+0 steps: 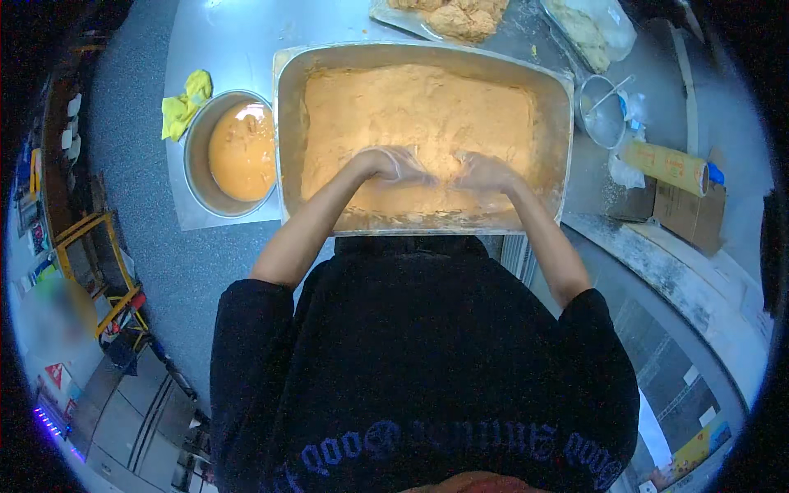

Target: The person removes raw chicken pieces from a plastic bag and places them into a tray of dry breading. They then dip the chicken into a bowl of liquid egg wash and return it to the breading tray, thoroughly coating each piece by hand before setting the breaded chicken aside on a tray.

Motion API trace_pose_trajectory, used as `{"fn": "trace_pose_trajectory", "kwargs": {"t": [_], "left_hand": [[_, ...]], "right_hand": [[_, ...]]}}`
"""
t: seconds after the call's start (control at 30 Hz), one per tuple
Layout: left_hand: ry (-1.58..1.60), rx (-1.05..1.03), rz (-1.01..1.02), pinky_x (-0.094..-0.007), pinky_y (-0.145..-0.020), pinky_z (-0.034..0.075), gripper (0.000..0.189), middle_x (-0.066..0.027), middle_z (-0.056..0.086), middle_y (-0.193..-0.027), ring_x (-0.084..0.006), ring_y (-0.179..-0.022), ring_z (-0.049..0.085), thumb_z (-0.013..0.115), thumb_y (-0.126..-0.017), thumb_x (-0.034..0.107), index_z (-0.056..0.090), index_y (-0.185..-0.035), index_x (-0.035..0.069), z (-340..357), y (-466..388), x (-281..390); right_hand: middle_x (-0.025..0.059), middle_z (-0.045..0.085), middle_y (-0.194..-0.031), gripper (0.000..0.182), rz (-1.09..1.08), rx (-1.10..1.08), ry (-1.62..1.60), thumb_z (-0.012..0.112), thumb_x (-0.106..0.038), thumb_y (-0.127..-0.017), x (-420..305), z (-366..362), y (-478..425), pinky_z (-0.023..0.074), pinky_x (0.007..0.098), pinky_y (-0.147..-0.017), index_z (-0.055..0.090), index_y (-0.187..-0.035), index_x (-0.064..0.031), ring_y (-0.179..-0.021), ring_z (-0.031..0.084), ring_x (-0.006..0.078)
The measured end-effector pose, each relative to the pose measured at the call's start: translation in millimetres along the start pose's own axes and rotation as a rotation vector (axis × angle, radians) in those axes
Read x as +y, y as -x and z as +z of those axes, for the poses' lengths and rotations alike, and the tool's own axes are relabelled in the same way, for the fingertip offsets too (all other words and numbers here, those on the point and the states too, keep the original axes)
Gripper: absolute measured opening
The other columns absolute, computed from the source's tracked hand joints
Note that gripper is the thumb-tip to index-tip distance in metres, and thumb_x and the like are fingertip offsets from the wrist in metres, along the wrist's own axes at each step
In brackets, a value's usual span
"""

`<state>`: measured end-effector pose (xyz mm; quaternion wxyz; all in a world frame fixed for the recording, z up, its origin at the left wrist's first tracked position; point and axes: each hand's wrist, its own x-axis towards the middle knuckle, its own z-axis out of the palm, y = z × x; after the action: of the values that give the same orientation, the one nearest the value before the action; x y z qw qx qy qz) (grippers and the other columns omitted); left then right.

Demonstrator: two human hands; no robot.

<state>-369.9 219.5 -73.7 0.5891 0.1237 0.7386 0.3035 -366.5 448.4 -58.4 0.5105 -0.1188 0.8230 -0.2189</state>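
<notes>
Orange-tinted dough [407,105] fills most of a deep rectangular metal tub [568,123] in front of me. My left hand [397,166] and my right hand [484,172] both look covered by thin clear gloves. They press into the near middle part of the dough, fingers pointing towards each other with a small gap between. Their fingertips are blurred and partly sunk in the dough, so whether either grips any of it does not show.
Left of the tub stand a round metal pot [197,194] of orange liquid and a yellow cloth [185,105]. Beyond it is a tray of dough lumps [462,21]. At right are bagged dough [582,37], a metal bowl [601,123], a plastic-film roll [666,165] and a cardboard box [690,209].
</notes>
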Motion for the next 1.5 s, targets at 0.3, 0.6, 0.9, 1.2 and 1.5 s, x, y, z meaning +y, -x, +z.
{"fn": "trace_pose_trajectory", "kwargs": {"t": [0.3,0.6,0.9,1.2,1.5], "left_hand": [[0.894,0.41,0.209,-0.0329,-0.095,0.044,0.055,-0.0115,0.066,-0.112,-0.023,-0.107,0.06,0.074,-0.08,0.04,0.064,-0.119,0.003,-9.1,-6.9,-41.6],[-0.785,1.378,-0.067,-0.0432,-0.092,0.05,0.058,-0.0223,0.065,-0.113,-0.0344,-0.107,0.063,0.066,-0.08,0.033,0.053,-0.128,0.004,-28.3,40.2,-27.1],[-0.839,0.828,-0.004,-0.0461,-0.076,0.054,0.036,-0.0209,0.069,-0.098,-0.0362,-0.092,0.068,0.06,-0.078,0.019,0.065,-0.11,0.004,-42.6,-3.4,-17.1],[-0.8,0.824,-0.078,-0.0445,-0.073,0.055,0.021,-0.0218,0.07,-0.089,-0.035,-0.084,0.07,0.057,-0.081,0.014,0.07,-0.094,0.005,-41.2,24.3,-20.7],[-1.195,0.801,0.24,-0.0456,-0.068,0.056,0.021,-0.0174,0.07,-0.088,-0.0343,-0.08,0.069,0.052,-0.084,0.011,0.069,-0.094,0.006,-23.5,-10.5,-44.7]], "right_hand": [[0.0105,0.063,-0.106,0.062,-0.164,0.211,-0.987,0.074,-0.018,-0.083,14.8,-24.4,1.3,0.0505,0.038,-0.083,0.047,-0.136,-0.0021,-0.092,0.063,0.0248],[0.0124,0.067,-0.104,0.037,-0.415,0.953,0.164,0.064,-0.017,-0.087,72.2,-50.0,-4.6,0.0521,0.0348,-0.071,0.06,-0.122,-0.006,-0.084,0.064,0.0232],[0.0117,0.063,-0.099,0.025,-0.328,1.041,0.851,0.053,-0.021,-0.093,83.5,-16.7,-66.2,0.0505,0.0386,-0.074,0.062,-0.109,-0.0044,-0.086,0.06,0.0272],[0.0132,0.06,-0.109,0.035,-0.475,0.969,0.072,0.061,-0.003,-0.087,90.9,-48.7,9.9,0.0499,0.0423,-0.084,0.057,-0.122,-0.0068,-0.098,0.059,0.0301],[0.0154,0.059,-0.117,0.042,-0.617,0.952,0.251,0.064,-0.006,-0.084,52.7,-60.1,37.1,0.0484,0.0427,-0.094,0.056,-0.125,-0.0084,-0.109,0.056,0.0344]]}}
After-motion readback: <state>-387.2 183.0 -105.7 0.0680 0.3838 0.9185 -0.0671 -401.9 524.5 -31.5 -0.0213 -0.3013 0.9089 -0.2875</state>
